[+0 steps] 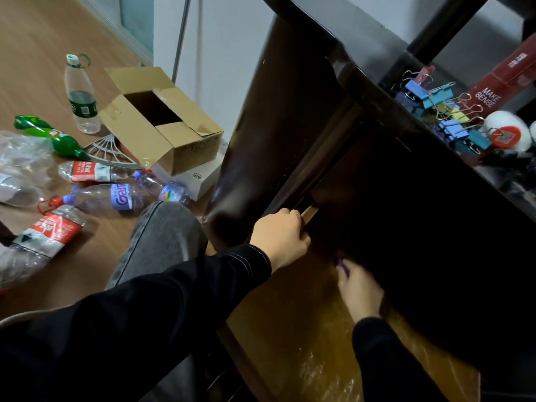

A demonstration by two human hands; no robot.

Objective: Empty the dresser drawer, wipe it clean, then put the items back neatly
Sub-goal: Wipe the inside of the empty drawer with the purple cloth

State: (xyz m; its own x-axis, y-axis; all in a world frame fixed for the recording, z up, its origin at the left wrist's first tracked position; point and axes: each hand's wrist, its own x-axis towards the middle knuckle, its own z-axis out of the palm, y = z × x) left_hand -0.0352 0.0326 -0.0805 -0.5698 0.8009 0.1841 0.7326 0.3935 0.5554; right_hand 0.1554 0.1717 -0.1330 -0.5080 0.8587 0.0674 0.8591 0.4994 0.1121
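Wiping judged under way: drawer [290, 329], lower centre, emptied; purple cloth [342, 264] pinched by right hand [361, 291] inside; drawer edge gripped by left hand [280, 236], fingers curled; binder clips [446, 111], upper right, not yet returned.

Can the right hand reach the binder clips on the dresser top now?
Probably not directly: the right hand is low inside the open drawer, and the dresser top lies between it and the binder clips.

A wood floor [43, 30] littered with plastic bottles [82, 97] meets a pale wall [229, 53].
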